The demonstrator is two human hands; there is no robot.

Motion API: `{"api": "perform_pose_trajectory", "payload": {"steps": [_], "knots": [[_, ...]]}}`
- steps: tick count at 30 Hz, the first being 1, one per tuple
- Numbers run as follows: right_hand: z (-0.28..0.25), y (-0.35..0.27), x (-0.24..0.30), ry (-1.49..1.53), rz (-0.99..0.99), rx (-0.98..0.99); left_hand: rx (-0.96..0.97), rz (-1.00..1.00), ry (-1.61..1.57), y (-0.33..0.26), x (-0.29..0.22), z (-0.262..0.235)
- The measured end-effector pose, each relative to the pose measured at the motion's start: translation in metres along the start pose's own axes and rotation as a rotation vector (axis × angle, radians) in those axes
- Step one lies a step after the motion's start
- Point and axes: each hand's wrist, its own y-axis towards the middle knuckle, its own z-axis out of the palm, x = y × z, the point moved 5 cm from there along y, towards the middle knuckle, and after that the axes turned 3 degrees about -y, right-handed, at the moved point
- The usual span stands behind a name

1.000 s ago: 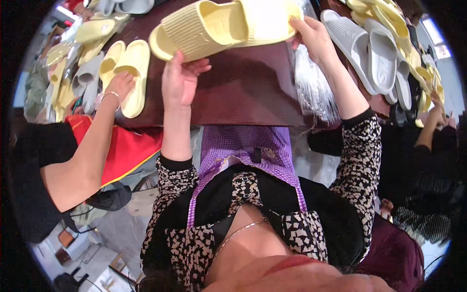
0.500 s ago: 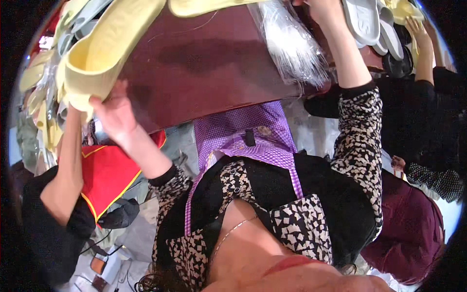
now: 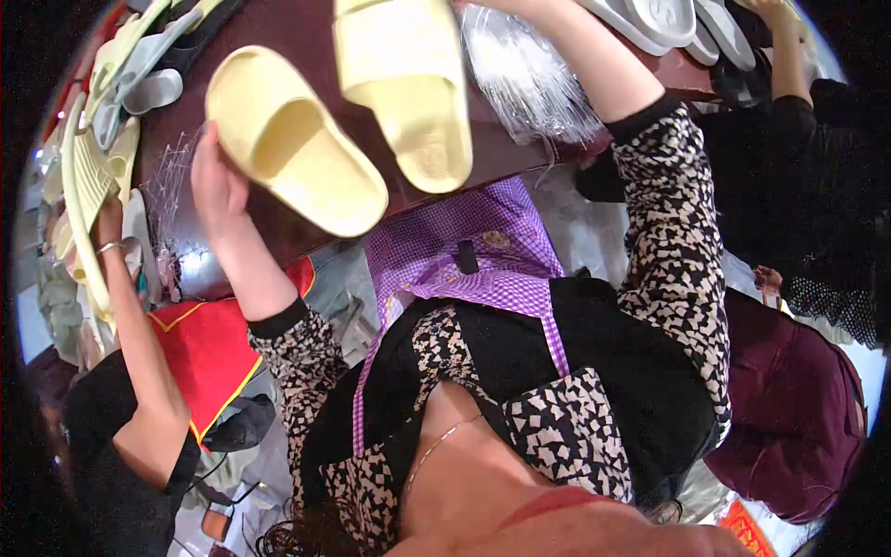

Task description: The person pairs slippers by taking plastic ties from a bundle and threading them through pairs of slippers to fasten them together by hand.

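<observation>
Two pale yellow slide sandals are side by side over the near part of the dark red table (image 3: 278, 28), heels toward me. The left slide (image 3: 334, 181) is angled, and its heel overlaps the table's near edge. My left hand (image 3: 221, 186) is closed on its outer side by the strap. The right slide (image 3: 422, 130) is slightly blurred and points nearly straight away. At the top edge my right hand (image 3: 506, 4) is at its strap side, closed on it, the fingers partly cut off. Clear plastic bags (image 3: 529, 79) lie under my right forearm.
At the left, a co-worker's hand (image 3: 109, 223) holds another pale yellow slide (image 3: 79, 186) beside piled slides. Grey slides (image 3: 664, 19) lie at the upper right, where another person's arm (image 3: 789, 56) reaches in. A maroon cloth-covered shape (image 3: 789, 399) stands at my lower right.
The left slide has swung from the upper left toward the middle, its heel now toward me. The right slide has come down from the top edge beside it. My right arm has shifted left.
</observation>
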Motion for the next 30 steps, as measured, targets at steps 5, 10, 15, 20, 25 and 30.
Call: {"api": "perform_pose_trajectory", "payload": {"steps": [5, 10, 15, 20, 25, 30], "knots": [[-0.030, -0.020, 0.032, -0.180, -0.164, -0.230, 0.000, 0.272, 0.517, 0.005, 0.005, 0.009], [-0.063, -0.124, 0.030, -0.335, -0.104, -0.231, -0.038, 0.508, 0.633, -0.028, -0.006, 0.013], [-0.056, -0.222, -0.012, -0.387, 0.435, -0.349, 0.012, 0.702, 0.815, -0.062, -0.019, 0.058], [-0.022, -0.250, -0.042, -0.419, 0.600, -0.429, 0.303, 0.931, 0.965, -0.104, -0.007, 0.130], [-0.012, -0.236, -0.041, -0.443, 0.505, -0.492, 0.463, 1.007, 0.993, -0.127, 0.020, 0.163], [-0.010, -0.235, -0.034, -0.456, 0.422, -0.501, 0.643, 1.018, 1.057, -0.143, 0.038, 0.192]]}}
